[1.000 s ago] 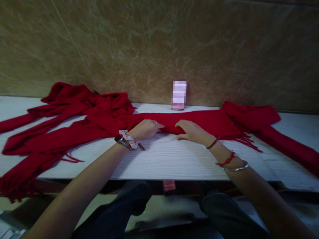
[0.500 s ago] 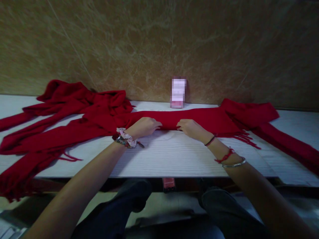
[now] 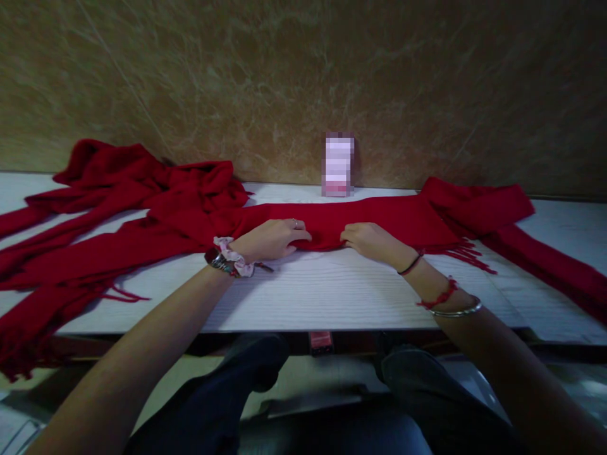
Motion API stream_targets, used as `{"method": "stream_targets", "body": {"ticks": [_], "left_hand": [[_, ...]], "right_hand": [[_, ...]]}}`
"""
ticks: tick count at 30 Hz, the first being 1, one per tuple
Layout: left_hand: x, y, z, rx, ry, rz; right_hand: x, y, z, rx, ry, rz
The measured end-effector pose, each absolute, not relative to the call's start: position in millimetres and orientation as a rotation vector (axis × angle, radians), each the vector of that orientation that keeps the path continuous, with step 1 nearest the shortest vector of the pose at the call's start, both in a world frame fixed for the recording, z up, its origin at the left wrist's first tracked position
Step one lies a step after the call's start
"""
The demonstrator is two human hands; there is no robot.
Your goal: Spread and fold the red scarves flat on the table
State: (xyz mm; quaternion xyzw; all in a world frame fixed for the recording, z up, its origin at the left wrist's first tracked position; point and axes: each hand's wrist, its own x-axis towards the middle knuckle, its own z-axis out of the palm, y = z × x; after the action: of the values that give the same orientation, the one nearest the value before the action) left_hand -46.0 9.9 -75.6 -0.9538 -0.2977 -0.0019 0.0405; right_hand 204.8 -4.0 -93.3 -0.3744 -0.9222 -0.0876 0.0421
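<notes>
A red fringed scarf (image 3: 327, 218) stretches across the white tabletop as a folded band. Along its near edge, my left hand (image 3: 279, 239) has its fingers curled onto the cloth left of the middle. My right hand (image 3: 367, 239) pinches the same edge a little farther right, fingertips hidden under or in the fabric. Between the two hands a short length of cloth lies smooth. On the right, fringe (image 3: 469, 256) spreads over the table beside another red folded piece (image 3: 478, 205).
More red cloth lies heaped (image 3: 142, 183) at the left, its fringed end (image 3: 23, 347) hanging over the front edge. A phone-like lit, blurred rectangle (image 3: 337, 165) leans against the marbled wall (image 3: 284, 76). My legs are below the white table (image 3: 322, 297).
My hands have moved slightly apart along the scarf's near edge, the left one to the left and the right one to the right. The whole view has shifted a little.
</notes>
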Motion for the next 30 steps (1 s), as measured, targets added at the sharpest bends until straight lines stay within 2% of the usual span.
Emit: {"method": "stream_targets", "body": {"ticks": [5,11,15,19,24,30], "left_hand": [[-46,14,-86,-3.100,-0.857,-0.065],[-45,7,-86,-2.863,-1.317,0.017],[-33,3,-91,-2.749,-1.350,-0.096],[-22,3,-96,-2.972,-1.294,0.123],[-26,0,-93,-2.883,-1.607,0.265],[-17,0,-100,-2.638,-1.602,-0.073]], "right_hand": [[204,-6,-96,-1.148,-2.827,-0.302],[208,-13,-97,-1.150,-2.814,-0.285],[211,-12,-95,-1.038,-2.770,-0.067],[216,-7,-95,-0.945,-2.712,0.171],[222,-3,-95,-0.922,-2.694,0.306],[216,-3,-95,-1.000,-2.629,0.242]]}}
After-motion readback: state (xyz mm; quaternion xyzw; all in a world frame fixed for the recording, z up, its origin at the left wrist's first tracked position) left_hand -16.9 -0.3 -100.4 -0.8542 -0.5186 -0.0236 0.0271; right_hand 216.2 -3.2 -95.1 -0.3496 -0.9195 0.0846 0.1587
